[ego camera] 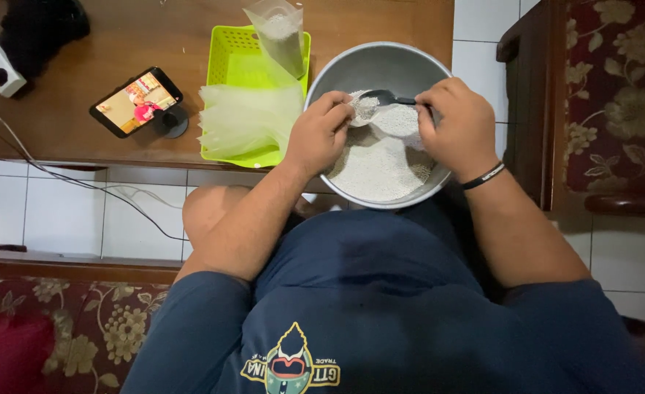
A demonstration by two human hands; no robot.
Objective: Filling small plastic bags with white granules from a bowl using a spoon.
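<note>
While a phone (pixel 135 101) plays video on the wooden table (pixel 81 44), a seated person works over a metal bowl (pixel 378 69) of white grains (pixel 377 168) held at the lap. The right hand (pixel 459 125) is closed around a dark spoon (pixel 386 96), its bowl heaped with grains. The left hand (pixel 320 133) pinches a small clear bag (pixel 366 108) just under the spoon. Beside the bowl, a lime-green basket (pixel 229 55) holds a stack of empty bags (pixel 248 117) and one filled bag (pixel 280 35) standing upright.
</note>
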